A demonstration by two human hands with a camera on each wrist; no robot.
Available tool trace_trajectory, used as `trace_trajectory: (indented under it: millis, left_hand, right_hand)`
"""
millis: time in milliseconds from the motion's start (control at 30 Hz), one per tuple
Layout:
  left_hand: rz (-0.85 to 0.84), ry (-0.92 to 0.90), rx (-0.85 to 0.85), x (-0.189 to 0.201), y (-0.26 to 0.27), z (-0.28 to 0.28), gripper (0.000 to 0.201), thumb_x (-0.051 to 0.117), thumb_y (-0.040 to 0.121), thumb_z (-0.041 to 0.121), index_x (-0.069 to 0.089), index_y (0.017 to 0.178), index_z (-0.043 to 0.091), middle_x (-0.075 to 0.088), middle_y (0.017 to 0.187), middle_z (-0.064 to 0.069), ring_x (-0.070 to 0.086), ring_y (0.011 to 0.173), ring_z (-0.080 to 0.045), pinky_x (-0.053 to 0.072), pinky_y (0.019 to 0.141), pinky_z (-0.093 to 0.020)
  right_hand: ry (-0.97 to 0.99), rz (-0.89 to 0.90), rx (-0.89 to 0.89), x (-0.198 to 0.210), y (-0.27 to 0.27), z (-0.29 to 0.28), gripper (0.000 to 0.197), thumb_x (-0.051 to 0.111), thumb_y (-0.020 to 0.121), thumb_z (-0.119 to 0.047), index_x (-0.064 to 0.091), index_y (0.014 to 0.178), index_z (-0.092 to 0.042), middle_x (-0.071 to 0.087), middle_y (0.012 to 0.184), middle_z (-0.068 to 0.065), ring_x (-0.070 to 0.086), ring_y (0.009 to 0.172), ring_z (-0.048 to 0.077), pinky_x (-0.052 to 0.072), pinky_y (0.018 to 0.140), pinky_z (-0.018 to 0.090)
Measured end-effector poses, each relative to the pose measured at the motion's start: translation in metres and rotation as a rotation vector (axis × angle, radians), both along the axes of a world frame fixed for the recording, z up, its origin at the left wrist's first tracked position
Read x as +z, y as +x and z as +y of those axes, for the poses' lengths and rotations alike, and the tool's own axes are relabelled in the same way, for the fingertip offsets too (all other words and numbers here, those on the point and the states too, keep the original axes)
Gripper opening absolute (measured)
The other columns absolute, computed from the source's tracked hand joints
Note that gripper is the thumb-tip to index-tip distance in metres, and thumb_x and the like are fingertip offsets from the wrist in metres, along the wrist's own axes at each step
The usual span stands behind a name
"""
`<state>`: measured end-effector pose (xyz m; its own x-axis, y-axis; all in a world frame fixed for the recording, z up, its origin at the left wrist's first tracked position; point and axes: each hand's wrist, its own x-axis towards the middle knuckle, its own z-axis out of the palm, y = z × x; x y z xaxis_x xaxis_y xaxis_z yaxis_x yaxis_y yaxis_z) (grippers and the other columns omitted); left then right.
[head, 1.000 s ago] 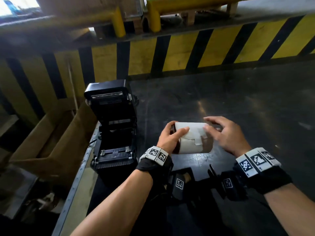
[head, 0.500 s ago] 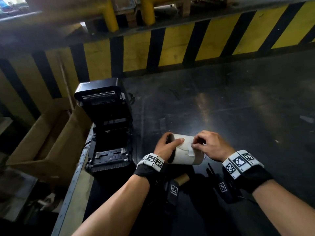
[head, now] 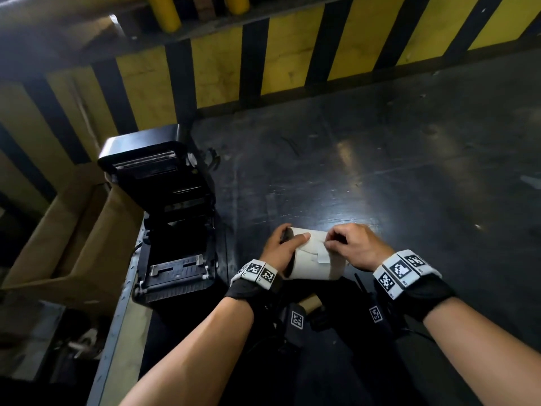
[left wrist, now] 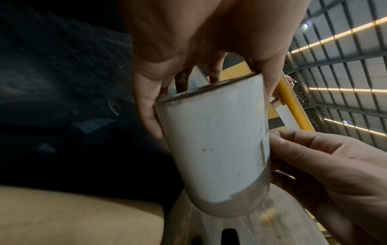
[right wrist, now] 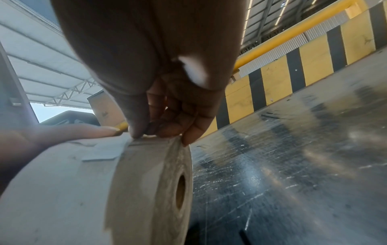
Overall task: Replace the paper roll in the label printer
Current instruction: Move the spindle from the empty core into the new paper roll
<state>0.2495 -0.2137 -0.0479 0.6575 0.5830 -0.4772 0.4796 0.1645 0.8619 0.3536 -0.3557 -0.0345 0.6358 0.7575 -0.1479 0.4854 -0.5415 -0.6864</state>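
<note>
Left hand (head: 281, 253): wrapped round the left end of the paper roll (head: 317, 263), thumb laid flat along its top, fingers curled over the far side.
Right hand (head: 355, 250): clamped on the roll's right part, thumb and forefinger pinching at the small tape tab (head: 322, 257) on the outer wrap.
Paper roll: white, lying on its side, held low and centre in the head view between both hands, just above the bench (head: 380, 171); hollow core visible in the right-wrist view (right wrist: 180, 192).
Label printer (head: 172, 218): black, left of centre in the head view, lid tilted up and back, paper bay open; stood apart from the roll, to its left.
Cardboard box (head: 70, 238): brown, at the left edge of the frame, beside the printer.
Barrier (head: 292, 65): yellow and black stripes across the top of the frame.
</note>
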Motion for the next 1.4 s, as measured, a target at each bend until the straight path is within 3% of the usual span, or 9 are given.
trace_trajectory:
  millis: [67, 167, 333, 467, 600, 733, 900, 1233, 1400]
  left_hand:
    - [0.016, -0.016, 0.007, 0.001, 0.001, 0.002, 0.052, 0.074, 0.074, 0.034, 0.054, 0.122, 0.028, 0.056, 0.130, -0.002, 0.057, 0.116, -0.026, 0.045, 0.102, -0.049]
    - [0.035, -0.043, 0.014, 0.004, 0.001, 0.003, 0.046, 0.072, 0.077, 0.032, 0.055, 0.119, 0.027, 0.058, 0.126, -0.004, 0.058, 0.110, -0.025, 0.046, 0.100, -0.049]
    - [0.078, -0.147, 0.031, 0.004, -0.002, 0.007, 0.033, 0.069, 0.078, 0.035, 0.060, 0.108, 0.026, 0.062, 0.096, 0.002, 0.057, 0.079, -0.019, 0.051, 0.077, -0.044]
    - [0.100, -0.176, 0.006, 0.005, -0.003, 0.009, 0.016, 0.068, 0.078, 0.037, 0.061, 0.089, 0.029, 0.061, 0.086, 0.005, 0.057, 0.074, -0.020, 0.050, 0.076, -0.048]
    - [0.095, -0.206, -0.006, 0.003, -0.004, 0.010, 0.022, 0.067, 0.080, 0.036, 0.060, 0.099, 0.029, 0.062, 0.094, 0.002, 0.058, 0.077, -0.020, 0.051, 0.070, -0.041]
    - [0.113, -0.222, -0.020, 0.002, -0.005, 0.012, 0.050, 0.071, 0.075, 0.038, 0.053, 0.121, 0.035, 0.062, 0.120, 0.001, 0.061, 0.088, -0.020, 0.053, 0.065, -0.037]
    - [0.083, -0.246, -0.052, 0.000, -0.006, 0.014, 0.061, 0.072, 0.077, 0.026, 0.044, 0.130, 0.037, 0.060, 0.126, -0.003, 0.061, 0.095, -0.022, 0.054, 0.072, -0.041]
    - [0.032, -0.170, -0.049, 0.002, -0.008, 0.007, 0.057, 0.076, 0.073, 0.020, 0.051, 0.122, 0.036, 0.057, 0.128, -0.003, 0.060, 0.105, -0.026, 0.051, 0.079, -0.049]
    - [-0.042, -0.096, -0.019, 0.012, -0.009, -0.002, 0.044, 0.076, 0.073, 0.014, 0.055, 0.110, 0.028, 0.057, 0.104, 0.002, 0.058, 0.088, -0.018, 0.051, 0.075, -0.039]
  right_hand:
    - [0.004, -0.039, 0.027, -0.002, 0.000, 0.002, 0.010, 0.059, 0.084, -0.021, 0.066, 0.084, -0.014, 0.062, 0.084, -0.001, 0.053, 0.080, 0.012, 0.035, 0.065, 0.018]
    - [0.056, -0.076, 0.079, -0.004, -0.002, 0.003, 0.008, 0.057, 0.085, -0.020, 0.057, 0.078, -0.018, 0.060, 0.085, 0.001, 0.051, 0.079, 0.015, 0.034, 0.072, 0.022]
    - [0.162, -0.089, 0.059, 0.000, -0.011, -0.002, 0.007, 0.056, 0.087, -0.018, 0.058, 0.082, -0.013, 0.060, 0.078, -0.004, 0.050, 0.068, 0.007, 0.035, 0.062, 0.012]
    - [0.256, 0.038, -0.081, -0.006, -0.012, -0.009, 0.010, 0.058, 0.086, -0.015, 0.057, 0.076, -0.018, 0.054, 0.063, -0.012, 0.052, 0.060, -0.006, 0.038, 0.059, 0.007]
    - [0.372, 0.197, -0.289, -0.010, 0.016, -0.025, 0.016, 0.063, 0.083, -0.014, 0.059, 0.070, -0.023, 0.062, 0.067, -0.001, 0.058, 0.067, 0.016, 0.047, 0.072, 0.032]
    - [0.105, 0.187, -0.333, -0.026, 0.045, -0.046, 0.014, 0.070, 0.076, -0.013, 0.063, 0.067, -0.021, 0.066, 0.070, 0.002, 0.060, 0.073, 0.021, 0.043, 0.073, 0.029]
    - [-0.255, 0.086, -0.318, -0.053, 0.048, -0.058, 0.011, 0.073, 0.071, -0.013, 0.070, 0.080, -0.006, 0.071, 0.088, 0.011, 0.062, 0.083, 0.023, 0.039, 0.070, 0.024]
    - [-0.285, 0.048, -0.374, -0.066, 0.041, -0.070, 0.027, 0.076, 0.070, -0.029, 0.056, 0.078, -0.013, 0.062, 0.081, 0.007, 0.057, 0.077, 0.024, 0.043, 0.069, 0.029]
    - [-0.149, -0.013, -0.466, -0.054, 0.022, -0.089, 0.027, 0.067, 0.079, -0.033, 0.058, 0.080, -0.008, 0.066, 0.084, 0.013, 0.058, 0.077, 0.026, 0.039, 0.068, 0.027]
